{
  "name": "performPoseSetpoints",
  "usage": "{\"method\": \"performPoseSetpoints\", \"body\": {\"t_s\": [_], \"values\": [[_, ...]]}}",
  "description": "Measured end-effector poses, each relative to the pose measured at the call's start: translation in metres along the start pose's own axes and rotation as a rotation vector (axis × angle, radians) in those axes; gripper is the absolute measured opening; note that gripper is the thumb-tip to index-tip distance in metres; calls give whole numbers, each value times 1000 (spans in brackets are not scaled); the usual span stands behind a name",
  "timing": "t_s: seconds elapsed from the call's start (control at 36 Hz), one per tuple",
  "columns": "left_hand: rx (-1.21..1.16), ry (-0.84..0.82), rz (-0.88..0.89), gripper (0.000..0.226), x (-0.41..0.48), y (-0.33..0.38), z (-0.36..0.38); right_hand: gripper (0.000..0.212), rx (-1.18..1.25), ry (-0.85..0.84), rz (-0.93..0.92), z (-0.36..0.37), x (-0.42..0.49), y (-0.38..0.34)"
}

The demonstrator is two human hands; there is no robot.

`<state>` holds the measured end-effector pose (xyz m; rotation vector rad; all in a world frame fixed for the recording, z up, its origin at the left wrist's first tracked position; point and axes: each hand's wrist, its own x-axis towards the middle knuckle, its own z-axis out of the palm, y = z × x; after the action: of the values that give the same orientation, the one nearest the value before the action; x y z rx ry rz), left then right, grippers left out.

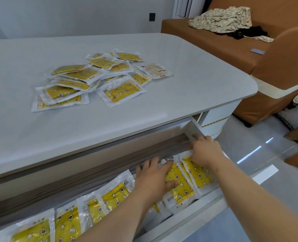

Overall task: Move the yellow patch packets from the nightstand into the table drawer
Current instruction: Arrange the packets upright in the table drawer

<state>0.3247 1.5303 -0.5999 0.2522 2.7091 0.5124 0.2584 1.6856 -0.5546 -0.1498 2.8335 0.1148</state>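
Several yellow patch packets (92,79) lie in a loose pile on the white tabletop (188,81). Below it the table drawer (202,201) stands pulled out, with a row of yellow packets (66,220) leaning inside it. My left hand (153,177) lies with spread fingers on a packet (181,187) in the right part of the drawer, thumb against its face. My right hand (205,149) is at the drawer's right end, fingers curled round the top edge of another packet (197,173) that stands against the others.
A brown sofa (266,55) stands right of the table with crumpled cloth (223,20) and a dark item on its seat. Glossy grey floor (258,168) shows at the right, beside the drawer. A white wall runs behind the table.
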Motion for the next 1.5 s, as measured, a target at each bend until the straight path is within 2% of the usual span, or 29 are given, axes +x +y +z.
{"method": "performPoseSetpoints", "body": {"t_s": [0.08,0.17,0.22,0.28,0.33,0.36,0.44,0.53,0.58,0.64,0.72,0.78,0.86,0.94,1.0,1.06,1.14,1.22,1.33,1.39,1.5], "values": [[-20,9,21,65,0,-1,0,57,15,-10,-98,0,-2,-3],[-86,7,26,70,-1,1,-2,56,145,-245,-129,0,-3,-7],[-182,-17,3,75,-3,3,-6,46,212,-280,-97,-1,-3,-8],[-258,-18,-16,75,-5,2,-13,26,255,-227,-37,-2,-3,-6],[-207,17,-30,67,-7,-3,-24,14,225,-218,-3,-3,-4,-4],[-147,40,-45,62,-9,-7,-29,19,184,-229,-7,-3,-4,-4],[12,42,-139,54,-14,-19,-36,54,82,-209,-96,-1,-1,-6],[45,-138,-277,57,-20,-26,-31,66,163,-315,-197,3,0,-12],[10,-231,-301,58,-20,-27,-26,68,160,-435,-217,9,0,-15],[-25,-227,-269,57,-19,-24,-23,63,138,-477,-192,10,1,-16],[-46,-201,-239,57,-20,-18,-22,50,131,-401,-153,7,1,-17],[-46,-207,-237,60,-21,-17,-23,49,98,-334,-143,4,0,-19],[-74,-196,-239,65,-23,-19,-23,49,106,-353,-158,2,-2,-20],[-116,-87,-214,62,-25,-21,-27,52,227,-314,-155,3,-3,-18],[-126,44,-163,54,-29,-21,-34,54,280,-214,-138,2,-4,-18],[-141,173,-114,44,-37,-20,-48,45,307,-104,-137,-3,-7,-19],[-187,349,-46,30,-53,-16,-73,23,331,129,-170,-14,-16,-23],[-260,499,30,21,-69,-17,-96,16,440,400,-223,-23,-27,-30],[-254,725,13,30,-74,-34,-122,11,625,743,-317,-51,-39,-59],[-175,829,-39,33,-70,-50,-134,13,622,768,-350,-69,-35,-82],[125,938,-103,38,-58,-91,-151,33,532,607,-336,-90,-6,-128]]}}
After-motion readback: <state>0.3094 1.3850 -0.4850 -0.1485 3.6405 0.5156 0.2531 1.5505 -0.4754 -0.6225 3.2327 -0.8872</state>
